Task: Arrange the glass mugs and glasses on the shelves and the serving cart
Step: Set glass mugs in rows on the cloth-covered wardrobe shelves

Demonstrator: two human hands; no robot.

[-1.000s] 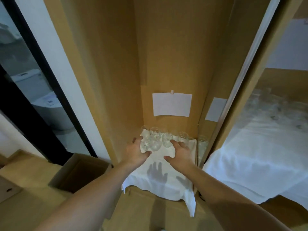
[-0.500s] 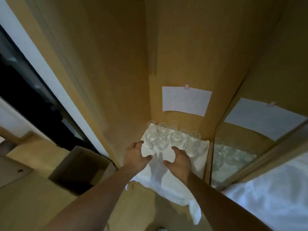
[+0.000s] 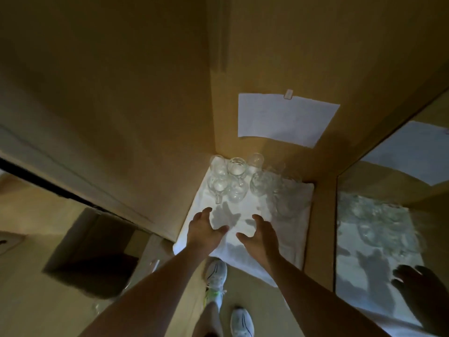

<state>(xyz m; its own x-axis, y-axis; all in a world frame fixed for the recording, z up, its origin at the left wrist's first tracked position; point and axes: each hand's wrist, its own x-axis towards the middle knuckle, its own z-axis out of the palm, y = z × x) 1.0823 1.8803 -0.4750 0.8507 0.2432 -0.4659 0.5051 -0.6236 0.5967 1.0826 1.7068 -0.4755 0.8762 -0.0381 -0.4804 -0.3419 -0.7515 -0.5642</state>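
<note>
Both hands hover over the front half of a shelf (image 3: 306, 229) covered by a white cloth (image 3: 245, 254), the left hand (image 3: 203, 231) and right hand (image 3: 261, 235) each with fingers relaxed and spread, holding nothing. The glasses (image 3: 237, 177) stand clustered at the shelf's back edge, most in the back left corner, apart from the hands. A paper sheet (image 3: 284, 117) hangs on the back wall above them.

Clear glass mugs (image 3: 234, 177) stand on white cloth (image 3: 245, 229) between tan walls (image 3: 121, 93).
</note>
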